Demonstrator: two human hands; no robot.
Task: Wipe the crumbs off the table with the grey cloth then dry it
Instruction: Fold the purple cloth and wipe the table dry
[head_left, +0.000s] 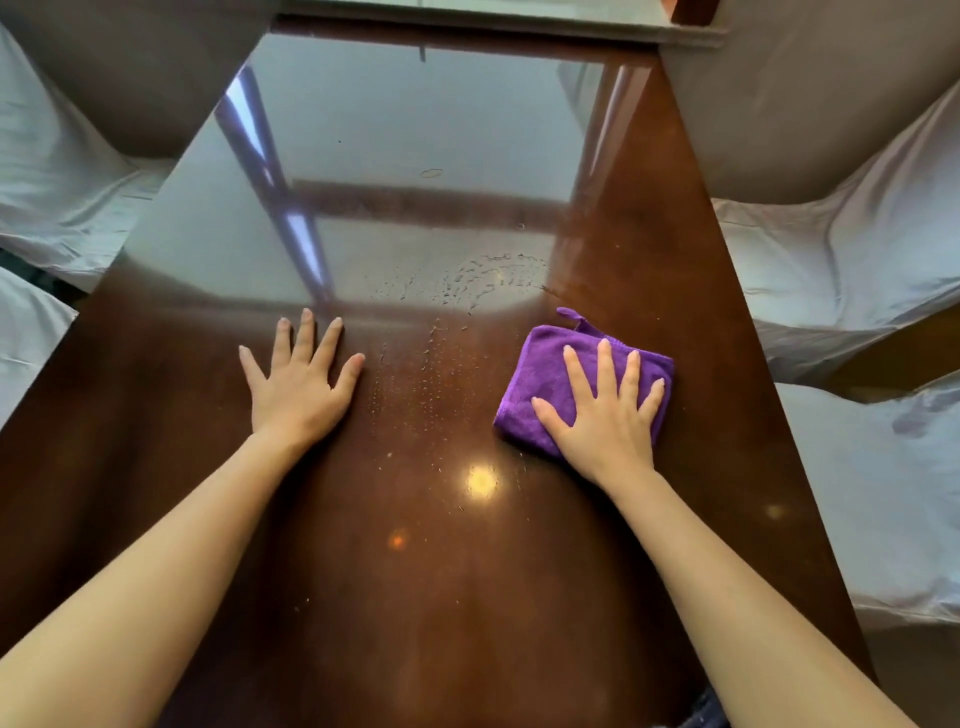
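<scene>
Along the left edge of the frame, white-draped seats (57, 208) are cut off, their shape hard to read. Left of centre, the left hand (298, 387) lies flat on the glossy brown desk (415, 597), fingers (304, 332) spread wide and holding nothing. Between the two hands, small droplets and streaks of water (467, 283) speckle the desk; window glare above them hides the surface there, and whether any specks are crumbs cannot be told. Right of centre, the right hand (605, 415) presses flat on a folded purple cloth (545, 374), fingers splayed on top of it rather than closed around it; the palm covers the cloth's near corner. No grey cloth is visible. At the right edge, more white-covered seats (857, 270) run out of frame.
</scene>
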